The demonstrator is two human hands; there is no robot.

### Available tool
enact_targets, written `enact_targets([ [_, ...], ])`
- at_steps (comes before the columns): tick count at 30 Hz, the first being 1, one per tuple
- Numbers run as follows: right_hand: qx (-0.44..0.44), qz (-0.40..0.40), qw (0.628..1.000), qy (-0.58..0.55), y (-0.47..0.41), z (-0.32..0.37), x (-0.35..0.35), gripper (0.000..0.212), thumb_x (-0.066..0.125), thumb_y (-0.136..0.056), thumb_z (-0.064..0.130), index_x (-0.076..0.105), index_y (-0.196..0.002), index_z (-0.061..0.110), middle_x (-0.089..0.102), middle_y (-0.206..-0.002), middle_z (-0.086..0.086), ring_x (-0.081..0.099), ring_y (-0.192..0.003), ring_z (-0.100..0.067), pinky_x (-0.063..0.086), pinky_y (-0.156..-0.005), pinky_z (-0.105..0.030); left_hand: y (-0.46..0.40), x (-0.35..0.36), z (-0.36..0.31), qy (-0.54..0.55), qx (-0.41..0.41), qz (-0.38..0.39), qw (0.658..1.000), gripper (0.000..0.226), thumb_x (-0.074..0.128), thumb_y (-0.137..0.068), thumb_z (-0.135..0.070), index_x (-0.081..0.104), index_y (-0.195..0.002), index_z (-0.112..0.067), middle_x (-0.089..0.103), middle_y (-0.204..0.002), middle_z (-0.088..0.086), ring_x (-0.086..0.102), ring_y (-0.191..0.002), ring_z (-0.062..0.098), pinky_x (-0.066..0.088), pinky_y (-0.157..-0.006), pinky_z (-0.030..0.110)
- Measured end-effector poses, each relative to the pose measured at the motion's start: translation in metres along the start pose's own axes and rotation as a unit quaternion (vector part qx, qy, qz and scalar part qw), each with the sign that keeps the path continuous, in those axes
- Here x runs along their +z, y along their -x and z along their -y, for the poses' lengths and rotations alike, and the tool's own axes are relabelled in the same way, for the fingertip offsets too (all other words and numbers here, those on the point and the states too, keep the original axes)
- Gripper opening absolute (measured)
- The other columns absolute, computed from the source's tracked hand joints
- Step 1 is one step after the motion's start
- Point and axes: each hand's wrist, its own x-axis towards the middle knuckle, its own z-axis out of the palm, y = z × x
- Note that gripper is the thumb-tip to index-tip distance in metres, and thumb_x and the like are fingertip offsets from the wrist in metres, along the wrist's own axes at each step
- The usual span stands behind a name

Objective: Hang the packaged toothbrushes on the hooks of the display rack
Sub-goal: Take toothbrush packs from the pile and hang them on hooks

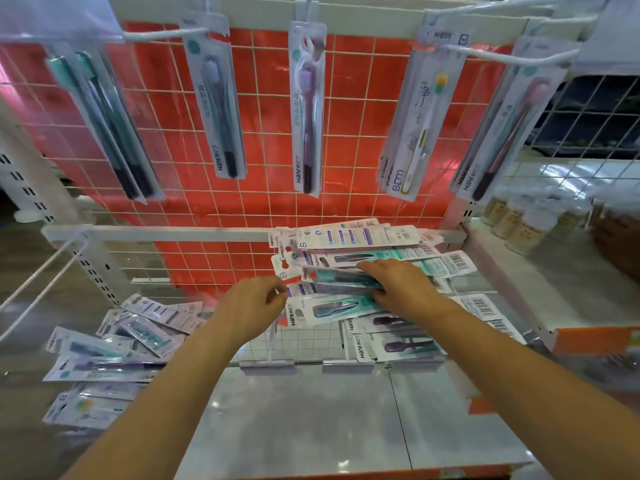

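Observation:
A pile of packaged toothbrushes [374,251] lies on the wire shelf at centre right. My right hand [398,285] rests on it, fingers and thumb closed round a teal pack [343,277] in the pile. My left hand [254,303] hovers just left of the pile with fingers curled, its fingertips at the edge of a pack [325,308]; whether it holds that pack is unclear. Above, several packs hang from white hooks [166,34] on the red-backed wire grid, such as a purple one [308,109].
A second heap of packs [114,348] lies at the lower left. An empty white hook [41,278] juts out at the left. Bottles [519,223] stand on the shelf to the right. A grey shelf surface [311,410] lies below my arms.

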Motion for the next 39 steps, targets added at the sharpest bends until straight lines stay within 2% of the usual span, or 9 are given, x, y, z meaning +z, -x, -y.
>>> enact_targets([
  [3,-0.007,0.004,1.0,0.017,0.004,0.004,-0.004,0.052,0.056,-0.089,0.022,0.039,-0.138,0.019,0.057,-0.125,-0.006,0.053,-0.111,-0.027,0.043,-0.085,-0.033,0.001,0.001,-0.001,0.004,0.005,0.003,1.0,0.022,0.048,-0.094,-0.022,0.067,-0.105,-0.018,0.067,-0.089,-0.002,0.058,-0.077,0.014,0.04,-0.066,0.023],
  [11,0.015,-0.041,0.999,-0.018,0.011,0.013,-0.032,0.055,0.046,-0.091,0.009,0.033,-0.142,0.023,0.06,-0.123,-0.008,0.057,-0.104,-0.029,0.044,-0.082,-0.034,0.001,-0.001,-0.009,0.022,0.014,0.005,1.0,0.02,0.049,-0.095,-0.024,0.066,-0.104,-0.019,0.069,-0.09,0.001,0.062,-0.081,0.017,0.052,-0.075,0.032],
  [15,0.006,-0.086,0.994,-0.063,0.012,0.02,-0.043,0.055,0.049,-0.089,0.007,0.038,-0.14,0.021,0.065,-0.107,-0.009,0.059,-0.092,-0.03,0.047,-0.074,-0.034,0.001,-0.003,-0.017,0.061,0.033,0.015,0.997,0.018,0.051,-0.094,-0.023,0.065,-0.105,-0.019,0.068,-0.09,0.0,0.063,-0.082,0.018,0.052,-0.075,0.032],
  [18,0.011,-0.138,0.974,-0.178,0.014,0.028,-0.056,0.05,0.055,-0.085,0.004,0.049,-0.132,0.018,0.064,-0.089,-0.006,0.055,-0.075,-0.023,0.04,-0.063,-0.027,0.0,-0.007,-0.025,0.137,0.035,0.027,0.99,0.028,0.056,-0.092,-0.026,0.057,-0.119,-0.021,0.062,-0.1,-0.004,0.059,-0.093,0.013,0.046,-0.077,0.024],
  [22,0.065,-0.181,0.911,-0.364,0.015,0.046,-0.071,0.049,0.064,-0.081,0.002,0.053,-0.127,0.015,0.063,-0.098,-0.004,0.059,-0.087,-0.021,0.05,-0.075,-0.031,0.0,-0.01,-0.04,0.293,0.027,0.057,0.954,0.054,0.064,-0.086,-0.029,0.038,-0.133,-0.029,0.056,-0.117,-0.006,0.054,-0.108,0.01,0.044,-0.087,0.026],
  [26,0.083,-0.185,0.792,-0.576,0.012,0.063,-0.071,0.042,0.066,-0.077,-0.01,0.059,-0.107,0.019,0.067,-0.098,0.001,0.066,-0.09,-0.013,0.054,-0.082,-0.027,0.006,-0.012,-0.053,0.458,0.028,0.098,0.883,0.04,0.061,-0.088,-0.017,0.045,-0.121,-0.032,0.062,-0.111,-0.007,0.062,-0.095,0.001,0.05,-0.074,0.014],
  [29,0.093,-0.173,0.721,-0.664,0.009,0.069,-0.068,0.04,0.063,-0.078,-0.013,0.06,-0.098,0.022,0.069,-0.088,0.003,0.068,-0.081,-0.01,0.055,-0.075,-0.027,0.011,-0.011,-0.049,0.531,0.025,0.112,0.84,0.041,0.059,-0.089,-0.008,0.049,-0.122,-0.029,0.07,-0.107,-0.002,0.067,-0.099,0.012,0.053,-0.084,0.03],
  [33,0.095,-0.144,0.636,-0.752,0.006,0.073,-0.062,0.037,0.056,-0.081,-0.015,0.061,-0.103,0.015,0.07,-0.092,-0.007,0.067,-0.085,-0.024,0.056,-0.075,-0.035,0.014,-0.013,-0.045,0.565,0.02,0.116,0.817,0.042,0.052,-0.088,0.004,0.053,-0.113,-0.029,0.073,-0.094,0.0,0.067,-0.097,0.021,0.053,-0.087,0.039],
  [39,0.104,-0.121,0.593,-0.789,0.005,0.078,-0.054,0.036,0.058,-0.081,-0.013,0.06,-0.109,0.01,0.07,-0.095,-0.009,0.069,-0.082,-0.023,0.058,-0.067,-0.031,0.017,-0.009,-0.041,0.583,0.006,0.085,0.808,0.045,0.052,-0.086,0.008,0.055,-0.115,-0.026,0.072,-0.099,0.006,0.068,-0.094,0.023,0.056,-0.078,0.038],
])
